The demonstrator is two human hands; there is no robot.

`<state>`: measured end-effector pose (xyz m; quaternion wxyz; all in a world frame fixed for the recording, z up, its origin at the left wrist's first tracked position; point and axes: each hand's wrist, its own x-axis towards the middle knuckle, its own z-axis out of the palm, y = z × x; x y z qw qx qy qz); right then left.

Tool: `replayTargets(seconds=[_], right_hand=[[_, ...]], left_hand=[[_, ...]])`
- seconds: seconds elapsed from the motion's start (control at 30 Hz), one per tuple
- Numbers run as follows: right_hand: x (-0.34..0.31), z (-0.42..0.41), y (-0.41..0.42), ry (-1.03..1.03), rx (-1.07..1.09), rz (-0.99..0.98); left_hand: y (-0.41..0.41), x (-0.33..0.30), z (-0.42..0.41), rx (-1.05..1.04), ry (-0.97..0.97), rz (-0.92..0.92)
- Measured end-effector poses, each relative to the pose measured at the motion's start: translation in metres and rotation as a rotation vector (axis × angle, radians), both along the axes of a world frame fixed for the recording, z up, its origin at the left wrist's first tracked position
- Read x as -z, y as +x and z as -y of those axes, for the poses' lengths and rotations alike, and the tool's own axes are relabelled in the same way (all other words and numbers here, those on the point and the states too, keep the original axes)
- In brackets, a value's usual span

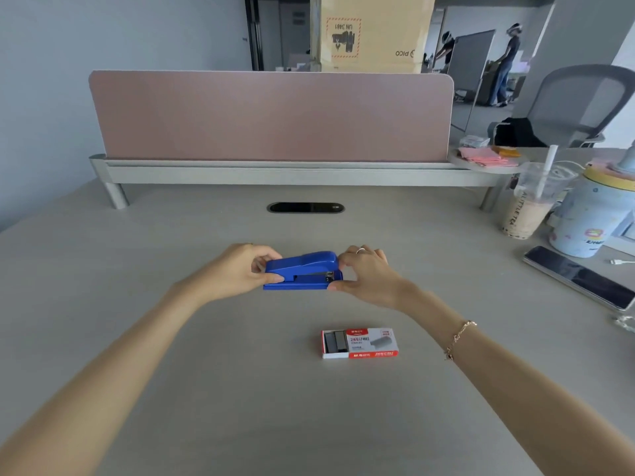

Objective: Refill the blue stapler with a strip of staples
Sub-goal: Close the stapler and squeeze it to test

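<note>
The blue stapler lies on the desk, long axis left to right, pinched at each end by the left hand and right hand — the staple box sits open nearer the person, closer to the right hand.

We look forward and down from a single head-worn wide-angle camera onto the grey desk, our forearms reaching in from the bottom corners, the pink divider facing us and an office behind it curving at the edges.
</note>
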<state>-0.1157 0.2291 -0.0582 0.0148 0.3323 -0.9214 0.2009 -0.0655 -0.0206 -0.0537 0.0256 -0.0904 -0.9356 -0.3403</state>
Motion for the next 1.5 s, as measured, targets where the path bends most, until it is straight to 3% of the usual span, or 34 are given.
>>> replayTargets(seconds=[0.4,0.87,1.5], right_hand=[[-0.003,-0.001,-0.093,0.012,0.060,-0.049],[0.005,-0.003,-0.193,-0.004,0.120,0.044],[0.033,0.007,-0.252,-0.029,0.202,0.186]], left_hand=[[-0.098,-0.004,-0.002,-0.001,-0.054,-0.034],[-0.207,0.011,-0.009,-0.017,-0.068,-0.042],[-0.267,0.037,-0.011,-0.016,-0.070,0.003]])
